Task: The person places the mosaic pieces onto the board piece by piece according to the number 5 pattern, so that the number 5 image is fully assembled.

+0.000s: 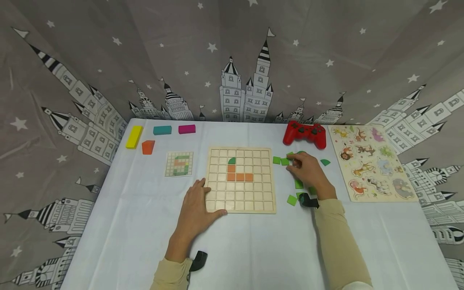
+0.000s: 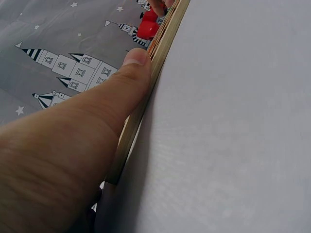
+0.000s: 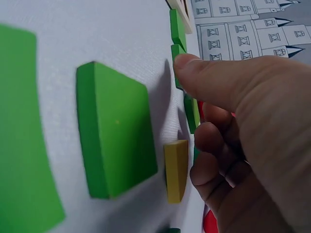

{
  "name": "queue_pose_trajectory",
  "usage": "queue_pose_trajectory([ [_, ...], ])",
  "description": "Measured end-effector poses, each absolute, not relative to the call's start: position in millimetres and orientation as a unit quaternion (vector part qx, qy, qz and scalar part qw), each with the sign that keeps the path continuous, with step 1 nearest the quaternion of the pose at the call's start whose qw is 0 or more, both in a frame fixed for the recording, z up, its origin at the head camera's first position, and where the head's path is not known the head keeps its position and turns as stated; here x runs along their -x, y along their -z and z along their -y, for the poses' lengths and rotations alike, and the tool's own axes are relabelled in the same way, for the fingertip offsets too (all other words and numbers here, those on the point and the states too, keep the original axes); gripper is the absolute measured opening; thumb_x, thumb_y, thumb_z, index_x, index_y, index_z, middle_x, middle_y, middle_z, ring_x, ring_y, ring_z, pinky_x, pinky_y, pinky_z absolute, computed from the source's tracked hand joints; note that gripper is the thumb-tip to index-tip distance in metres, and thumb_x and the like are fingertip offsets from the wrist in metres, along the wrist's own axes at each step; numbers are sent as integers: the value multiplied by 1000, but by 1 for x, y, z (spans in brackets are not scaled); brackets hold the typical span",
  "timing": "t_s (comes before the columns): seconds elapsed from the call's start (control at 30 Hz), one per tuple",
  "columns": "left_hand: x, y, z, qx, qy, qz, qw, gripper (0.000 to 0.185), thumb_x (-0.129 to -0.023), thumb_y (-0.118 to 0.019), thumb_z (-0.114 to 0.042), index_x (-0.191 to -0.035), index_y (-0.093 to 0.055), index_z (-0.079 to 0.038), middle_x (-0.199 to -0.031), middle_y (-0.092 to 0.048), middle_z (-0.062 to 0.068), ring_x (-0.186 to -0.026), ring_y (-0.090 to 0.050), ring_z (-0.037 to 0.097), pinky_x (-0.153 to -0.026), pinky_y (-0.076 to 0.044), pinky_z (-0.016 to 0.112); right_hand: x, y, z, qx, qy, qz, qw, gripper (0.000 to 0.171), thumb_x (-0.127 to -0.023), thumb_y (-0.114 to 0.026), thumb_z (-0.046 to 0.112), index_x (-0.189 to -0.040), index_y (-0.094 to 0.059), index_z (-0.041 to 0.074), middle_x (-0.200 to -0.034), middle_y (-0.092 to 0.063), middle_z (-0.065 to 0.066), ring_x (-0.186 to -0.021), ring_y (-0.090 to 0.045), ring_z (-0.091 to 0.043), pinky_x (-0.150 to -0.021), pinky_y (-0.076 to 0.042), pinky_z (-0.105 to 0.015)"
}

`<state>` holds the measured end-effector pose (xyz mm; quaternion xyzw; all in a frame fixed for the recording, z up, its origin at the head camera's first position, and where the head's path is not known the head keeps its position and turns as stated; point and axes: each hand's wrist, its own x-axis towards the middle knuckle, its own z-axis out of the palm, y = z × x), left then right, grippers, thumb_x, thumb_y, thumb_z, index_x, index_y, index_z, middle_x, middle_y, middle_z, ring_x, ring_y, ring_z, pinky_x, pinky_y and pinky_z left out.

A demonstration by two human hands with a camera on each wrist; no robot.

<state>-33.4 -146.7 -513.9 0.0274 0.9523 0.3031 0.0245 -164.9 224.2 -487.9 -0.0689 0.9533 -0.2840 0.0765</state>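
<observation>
Tan sleeves (image 1: pixel 342 241) extended over the white table (image 1: pixel 127 233), a black device (image 1: pixel 198 261) at each cuff. The board (image 1: pixel 259 197), a wooden grid, was found flat near the table's middle. Fitted on it were four orange squares (image 1: pixel 240 177) in an L and one green quarter (image 1: pixel 232 161), directly above the L's upright.

Left hand (image 1: pixel 195 209): released, grasping nothing; its thumb was set against the board's near edge and its spread fingers lay along the left side, about the near left corner.

Right hand (image 1: pixel 307 169): over the loose green squares (image 1: pixel 276 160), just right of the board, with its fingers bent and its thumb tip at one square. I could not tell whether that square was pinched or merely touched. A yellow piece (image 3: pixel 176 171) lay beside the green ones, and a loose quarter (image 1: pixel 325 162) to the right of this hand.

Left of the board lay a pattern card (image 1: pixel 179 164). Beyond it were an orange block (image 1: pixel 148 147), a yellow block (image 1: pixel 134 137), a teal block (image 1: pixel 162 130) and a magenta block (image 1: pixel 187 129). A red gamepad (image 1: pixel 304 134) lay at the far edge, beside an animal puzzle (image 1: pixel 373 163) on the right. Behind hung a grey curtain (image 1: pixel 181 60) printed with castles and stars.
</observation>
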Motion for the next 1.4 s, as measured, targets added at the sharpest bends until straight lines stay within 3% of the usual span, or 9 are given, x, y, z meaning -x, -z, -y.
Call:
queue_pose_trajectory([
  [0.53,33,513,146,-31,-307,-951,9,94,-66,-92,-53,-133,-55,4,-163,-36,18,-155,-26,39,-126,-23,57,167,491,-221,73,268,-956,97,35,-94,-69,21,-124,-66,3,-97,-55,-8,-90,-51,-22,-77,-42,-36],
  [0.8,34,512,145,-27,-305,-952,22,95,-68,-90,-55,-135,-54,3,-164,-34,17,-156,-24,38,-127,-21,55,165,486,-217,96,282,-953,62,35,-93,-69,22,-124,-67,5,-96,-57,-8,-88,-51,-22,-77,-42,-36],
  [1.4,34,512,147,-22,-308,-951,30,96,-69,-89,-56,-136,-54,3,-165,-33,16,-156,-23,38,-127,-21,55,176,480,-117,196,305,-928,87,29,-95,-66,27,-117,-68,9,-94,-54,-3,-91,-50,-19,-83,-44,-36],
])
